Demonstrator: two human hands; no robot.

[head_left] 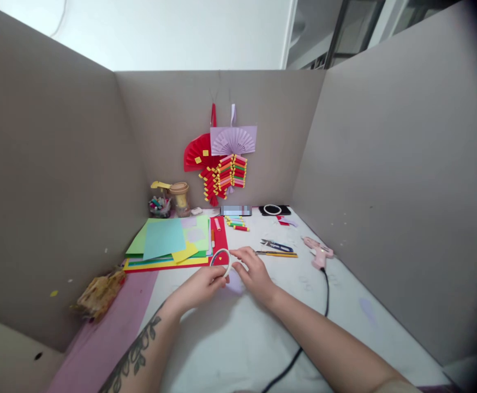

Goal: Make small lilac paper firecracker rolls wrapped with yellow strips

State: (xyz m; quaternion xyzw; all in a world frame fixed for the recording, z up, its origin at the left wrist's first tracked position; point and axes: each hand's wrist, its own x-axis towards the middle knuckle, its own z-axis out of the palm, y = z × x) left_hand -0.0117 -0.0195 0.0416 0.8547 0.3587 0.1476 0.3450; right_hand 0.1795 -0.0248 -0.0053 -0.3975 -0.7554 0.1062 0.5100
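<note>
My left hand [209, 282] is closed on a roll of white tape [227, 267], gripping its near lower edge between thumb and fingers. The ring stands tilted above the table. At the roll's right side is my right hand [255, 273], its thumb and forefinger apart and the fingertips close to the tape; whether they touch it I cannot tell. Below both hands lies a pale purple paper piece [235, 283], partly hidden. Beyond the roll, a red sheet [221, 234] sticks out from under a stack of coloured paper [165, 240].
Thread snips [277, 245] and a yellow craft knife [281, 254] lie right of my hands. A pink glue gun [319, 251] trails a black cord [327, 295]. Small paper rolls [236, 222] lie behind. Paper fan decorations [233, 141] hang on the grey back panel [160, 120].
</note>
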